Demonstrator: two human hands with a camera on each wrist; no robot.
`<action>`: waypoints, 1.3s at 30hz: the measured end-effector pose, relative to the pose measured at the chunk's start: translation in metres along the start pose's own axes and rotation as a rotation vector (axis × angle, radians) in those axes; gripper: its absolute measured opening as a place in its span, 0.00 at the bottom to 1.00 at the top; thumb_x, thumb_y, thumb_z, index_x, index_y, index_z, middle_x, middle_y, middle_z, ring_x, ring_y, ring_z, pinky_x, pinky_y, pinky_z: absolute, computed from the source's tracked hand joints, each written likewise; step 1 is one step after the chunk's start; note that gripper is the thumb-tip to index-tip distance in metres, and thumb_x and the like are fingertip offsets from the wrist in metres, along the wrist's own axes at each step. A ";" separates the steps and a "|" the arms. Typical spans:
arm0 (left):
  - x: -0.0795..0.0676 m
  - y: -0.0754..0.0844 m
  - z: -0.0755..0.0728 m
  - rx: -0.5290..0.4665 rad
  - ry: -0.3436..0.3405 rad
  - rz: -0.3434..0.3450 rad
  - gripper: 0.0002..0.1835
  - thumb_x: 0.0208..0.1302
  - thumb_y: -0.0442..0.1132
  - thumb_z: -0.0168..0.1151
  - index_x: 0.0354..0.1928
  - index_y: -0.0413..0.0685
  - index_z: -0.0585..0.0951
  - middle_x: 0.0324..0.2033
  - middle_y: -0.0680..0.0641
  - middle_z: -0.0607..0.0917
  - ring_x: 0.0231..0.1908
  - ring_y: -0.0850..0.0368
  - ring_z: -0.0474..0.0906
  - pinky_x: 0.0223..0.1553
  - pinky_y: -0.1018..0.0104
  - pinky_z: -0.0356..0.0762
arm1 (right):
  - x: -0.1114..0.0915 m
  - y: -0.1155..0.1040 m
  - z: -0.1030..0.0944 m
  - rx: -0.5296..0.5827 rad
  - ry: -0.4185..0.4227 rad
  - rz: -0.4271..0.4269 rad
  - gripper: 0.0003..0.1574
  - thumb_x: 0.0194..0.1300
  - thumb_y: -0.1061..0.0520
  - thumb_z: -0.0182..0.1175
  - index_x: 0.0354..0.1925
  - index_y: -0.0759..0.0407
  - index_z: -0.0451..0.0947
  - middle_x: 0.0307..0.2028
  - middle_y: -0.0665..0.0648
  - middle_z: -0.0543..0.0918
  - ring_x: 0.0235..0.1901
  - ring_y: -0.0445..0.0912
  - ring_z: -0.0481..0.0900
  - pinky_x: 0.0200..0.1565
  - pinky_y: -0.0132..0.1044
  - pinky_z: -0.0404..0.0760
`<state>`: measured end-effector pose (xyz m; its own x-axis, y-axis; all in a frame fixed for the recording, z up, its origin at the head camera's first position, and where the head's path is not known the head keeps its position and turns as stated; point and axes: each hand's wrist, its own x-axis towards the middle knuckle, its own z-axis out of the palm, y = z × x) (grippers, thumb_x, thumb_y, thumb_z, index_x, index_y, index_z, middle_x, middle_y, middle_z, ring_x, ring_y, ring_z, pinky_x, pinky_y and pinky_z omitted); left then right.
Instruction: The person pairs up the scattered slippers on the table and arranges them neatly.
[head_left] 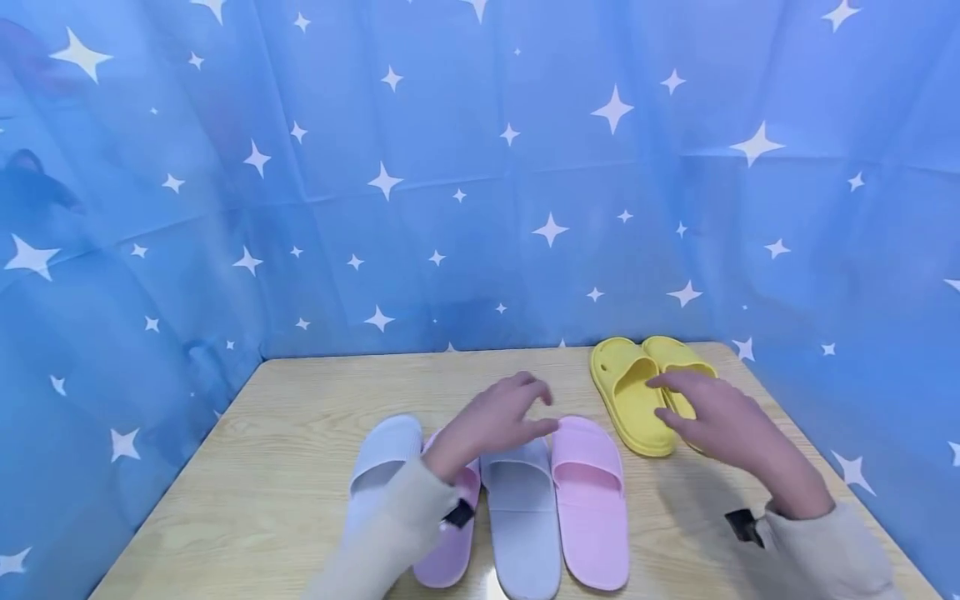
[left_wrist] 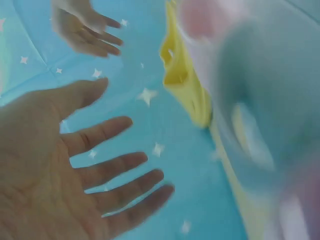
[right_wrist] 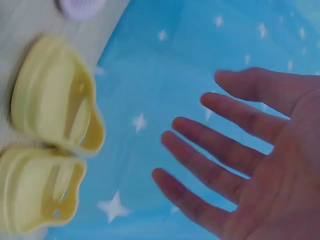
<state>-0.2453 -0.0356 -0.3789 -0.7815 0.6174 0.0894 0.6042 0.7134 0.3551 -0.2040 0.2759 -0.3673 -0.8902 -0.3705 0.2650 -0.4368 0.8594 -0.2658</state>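
My left hand (head_left: pixel 501 421) hovers above the far ends of the slippers at the front middle, fingers spread and holding nothing. Beneath and around it stand a pale blue slipper (head_left: pixel 390 446), a purple slipper (head_left: pixel 446 558), a grey-blue slipper (head_left: pixel 523 533) and a pink slipper (head_left: pixel 596 533), side by side with their toes pointing away. At the back right, my right hand (head_left: pixel 716 417) is held over a pair of yellow slippers (head_left: pixel 637 408), overlapping the right one in the head view. In the right wrist view its fingers (right_wrist: pixel 215 135) are straight and bare.
All the slippers stand on a light wooden table (head_left: pixel 315 433). A blue curtain with white stars (head_left: pixel 450 167) hangs round its back and sides, and the yellow pair is close to the table's back right corner.
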 end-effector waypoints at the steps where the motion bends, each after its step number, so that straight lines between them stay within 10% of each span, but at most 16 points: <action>1: -0.013 -0.006 -0.001 0.020 0.024 -0.019 0.20 0.73 0.57 0.61 0.57 0.55 0.81 0.61 0.50 0.80 0.58 0.53 0.79 0.59 0.56 0.80 | -0.002 -0.008 0.003 0.000 0.019 -0.028 0.23 0.68 0.54 0.67 0.60 0.57 0.81 0.58 0.65 0.84 0.57 0.66 0.82 0.53 0.66 0.81; 13: -0.118 -0.024 0.007 0.175 0.169 -0.051 0.14 0.70 0.52 0.66 0.50 0.54 0.83 0.46 0.51 0.83 0.43 0.57 0.79 0.34 0.65 0.79 | -0.030 -0.074 0.023 -0.006 -0.037 -0.286 0.18 0.64 0.52 0.71 0.52 0.41 0.83 0.50 0.41 0.85 0.47 0.42 0.85 0.44 0.40 0.85; 23: -0.135 -0.013 0.005 0.107 -0.111 -0.092 0.17 0.62 0.57 0.72 0.29 0.56 0.78 0.25 0.60 0.77 0.23 0.66 0.67 0.24 0.70 0.68 | -0.041 -0.077 0.038 0.155 -0.536 -0.196 0.28 0.66 0.42 0.67 0.60 0.50 0.80 0.58 0.48 0.84 0.56 0.47 0.81 0.55 0.45 0.82; 30: -0.138 -0.010 0.021 0.305 -0.194 -0.189 0.33 0.45 0.64 0.79 0.46 0.48 0.85 0.51 0.46 0.85 0.50 0.47 0.83 0.46 0.53 0.86 | -0.040 -0.090 0.062 0.053 -0.574 -0.078 0.52 0.55 0.39 0.74 0.70 0.61 0.71 0.73 0.67 0.69 0.73 0.62 0.67 0.68 0.60 0.74; 39: -0.138 -0.008 0.025 0.350 -0.275 -0.200 0.53 0.29 0.68 0.84 0.59 0.47 0.78 0.49 0.47 0.78 0.48 0.46 0.78 0.43 0.54 0.86 | -0.040 -0.100 0.079 0.054 -0.613 0.000 0.64 0.49 0.43 0.77 0.76 0.65 0.62 0.78 0.71 0.58 0.78 0.64 0.57 0.73 0.62 0.65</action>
<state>-0.1386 -0.1181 -0.4173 -0.8464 0.4875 -0.2143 0.4988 0.8667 0.0015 -0.1348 0.1770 -0.4241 -0.7956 -0.5192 -0.3123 -0.4282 0.8465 -0.3164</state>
